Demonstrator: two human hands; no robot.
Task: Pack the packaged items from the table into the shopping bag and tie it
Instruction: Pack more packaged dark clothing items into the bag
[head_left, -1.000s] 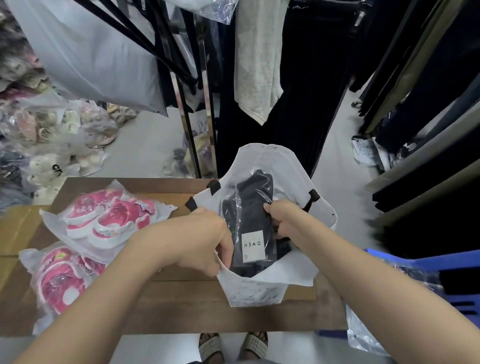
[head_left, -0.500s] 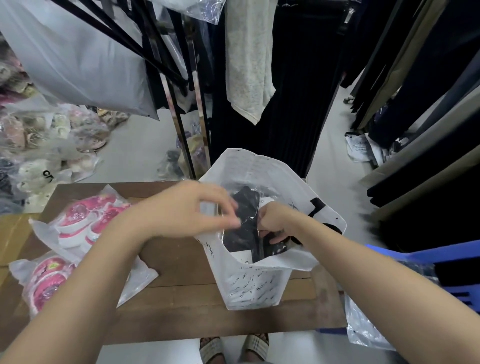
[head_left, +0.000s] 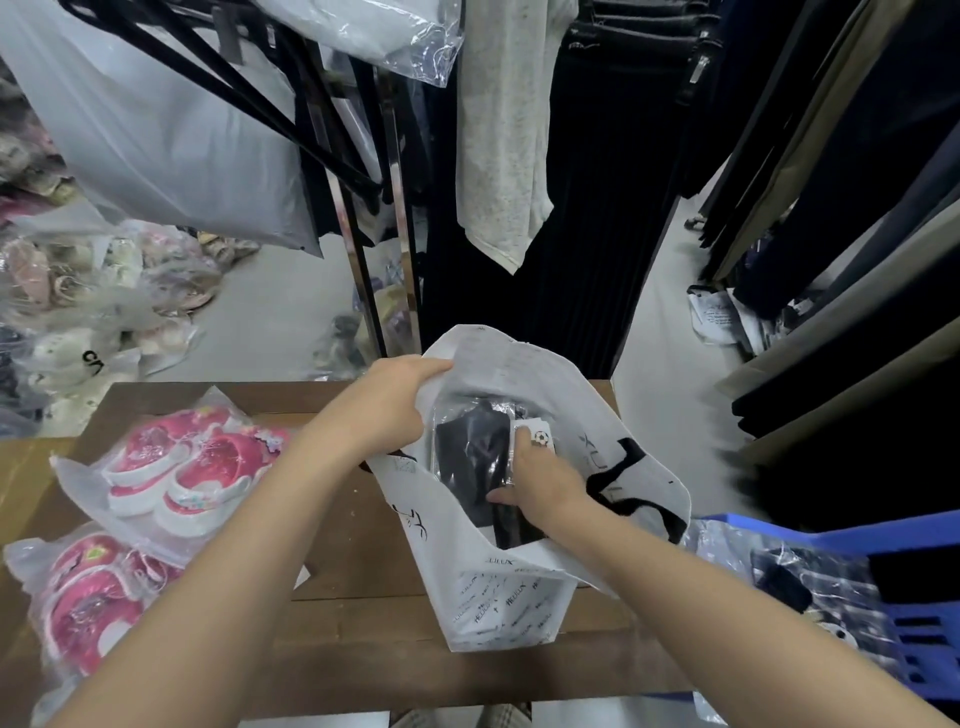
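I see the white shopping bag (head_left: 498, 608) standing upright on the wooden worktop (head_left: 363, 654), toward its right end, with its mouth wide open. My left hand (head_left: 387, 400) is at the bag's far left rim, fingers curled and pinching the edge of the plastic, holding the mouth open. My right hand (head_left: 540, 480) is down inside the bag, fingers pressed against a clear-wrapped black garment pack (head_left: 470, 467) that stands on end in the bag; the fingers lie flat on the wrapper, and I cannot tell whether the thumb closes around it from behind. A small white card with a football picture (head_left: 537, 436) shows just above that hand. The bag's black handle straps (head_left: 631, 470) hang over the right side of the mouth.

Left of the bag, two plastic packs remain on the worktop: one pair of pink shoes (head_left: 182, 462) near the far edge, and a second pink pair (head_left: 88, 603) closer to me. Right of the bag, beyond the worktop's end, sits a blue crate (head_left: 914, 618).
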